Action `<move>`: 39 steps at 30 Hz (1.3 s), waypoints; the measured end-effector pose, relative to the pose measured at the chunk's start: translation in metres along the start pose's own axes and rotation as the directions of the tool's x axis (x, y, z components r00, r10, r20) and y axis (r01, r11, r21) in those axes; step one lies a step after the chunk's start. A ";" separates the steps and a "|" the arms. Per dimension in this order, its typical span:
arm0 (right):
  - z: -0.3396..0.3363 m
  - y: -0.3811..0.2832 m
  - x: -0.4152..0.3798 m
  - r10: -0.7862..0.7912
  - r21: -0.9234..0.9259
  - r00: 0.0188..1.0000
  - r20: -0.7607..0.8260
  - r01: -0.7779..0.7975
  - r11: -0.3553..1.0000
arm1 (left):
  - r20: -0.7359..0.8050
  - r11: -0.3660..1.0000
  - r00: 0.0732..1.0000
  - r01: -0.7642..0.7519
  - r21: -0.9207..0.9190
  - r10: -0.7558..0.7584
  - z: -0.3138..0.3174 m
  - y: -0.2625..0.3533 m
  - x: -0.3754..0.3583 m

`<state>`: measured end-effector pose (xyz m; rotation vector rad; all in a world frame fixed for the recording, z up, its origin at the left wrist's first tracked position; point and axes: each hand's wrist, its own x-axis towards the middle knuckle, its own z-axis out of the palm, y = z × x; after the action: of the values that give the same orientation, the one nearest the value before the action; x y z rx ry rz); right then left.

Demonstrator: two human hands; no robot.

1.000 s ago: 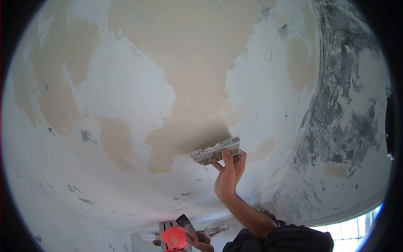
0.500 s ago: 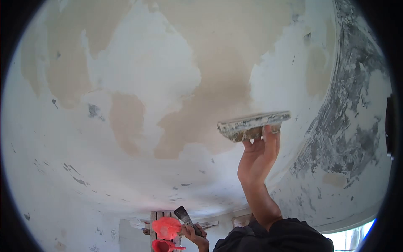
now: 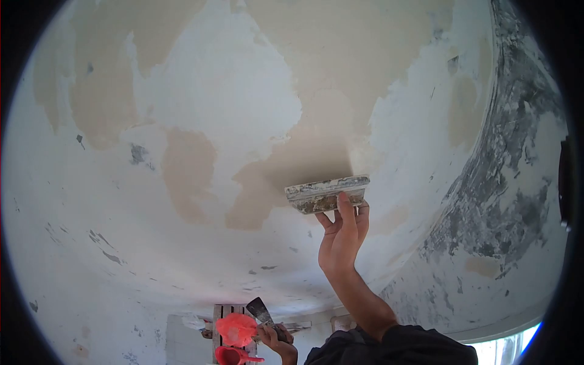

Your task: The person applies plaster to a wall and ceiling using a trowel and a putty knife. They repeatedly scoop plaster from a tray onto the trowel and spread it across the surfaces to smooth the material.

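My right hand (image 3: 344,234), raised on the bent right arm, is closed around a wide plastering knife (image 3: 328,190) crusted with dried plaster. Its long edge lies against the ceiling (image 3: 201,79), at the lower end of a beige damp-looking patch (image 3: 331,121). Low in the view, my left hand (image 3: 280,348) grips a putty knife (image 3: 261,311), its dark blade pointing up and to the left. Part of that handle is hidden by the fingers.
Near the left hand, a bright red rounded container (image 3: 237,329) and a red dipper (image 3: 234,356) rest on a slatted wooden stand (image 3: 218,313). Grey, rough wall (image 3: 505,182) curves along the right side. A bright window (image 3: 502,351) shows at the lower right.
My right hand has moved the plastering knife left and slightly down across the ceiling, and a smoother strip shows above it. My left hand still holds the putty knife.
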<state>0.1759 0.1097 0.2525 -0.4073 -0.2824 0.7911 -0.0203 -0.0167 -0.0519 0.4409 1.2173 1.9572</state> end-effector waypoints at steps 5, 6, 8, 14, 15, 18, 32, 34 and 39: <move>0.044 -0.036 0.017 -0.173 0.126 0.964 0.200 0.150 0.981 | 0.153 0.993 0.982 0.097 0.073 -0.107 0.024 0.040 -0.022; 0.043 -0.041 0.015 -0.257 0.152 0.940 0.225 0.227 0.962 | 0.166 0.992 0.980 0.100 0.073 -0.111 0.022 0.039 -0.021; 0.027 -0.045 0.003 -0.286 0.134 0.930 0.229 0.261 0.956 | 0.116 0.993 0.987 0.103 0.061 -0.109 0.024 0.038 -0.021; -0.054 0.005 -0.026 0.098 -0.096 0.995 0.035 -0.094 0.991 | 0.096 0.992 0.988 0.112 0.065 -0.118 0.027 0.037 -0.018; -0.055 0.011 -0.025 0.134 -0.096 0.990 -0.036 -0.137 0.986 | 0.085 0.990 0.988 0.125 0.073 -0.131 0.029 0.038 -0.017; -0.034 0.016 -0.017 0.125 -0.101 0.992 -0.025 -0.127 0.987 | 0.131 0.986 0.981 0.129 0.102 -0.142 0.023 0.029 -0.013; -0.021 -0.032 -0.033 0.164 -0.066 0.985 0.062 -0.160 0.985 | 0.165 0.986 0.975 0.137 0.099 -0.152 0.031 0.027 -0.017; -0.043 -0.006 -0.036 0.289 -0.076 0.957 -0.003 -0.288 0.955 | 0.179 0.986 0.972 0.138 0.093 -0.153 0.031 0.027 -0.017; -0.035 0.021 -0.020 0.270 -0.023 0.962 -0.030 -0.271 0.962 | 0.212 0.991 0.969 0.113 0.076 -0.127 0.025 0.029 -0.011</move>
<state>0.1632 0.1000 0.2097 -0.4882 -0.2148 1.0500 -0.0092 -0.0171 -0.0136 0.5831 1.1408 1.7227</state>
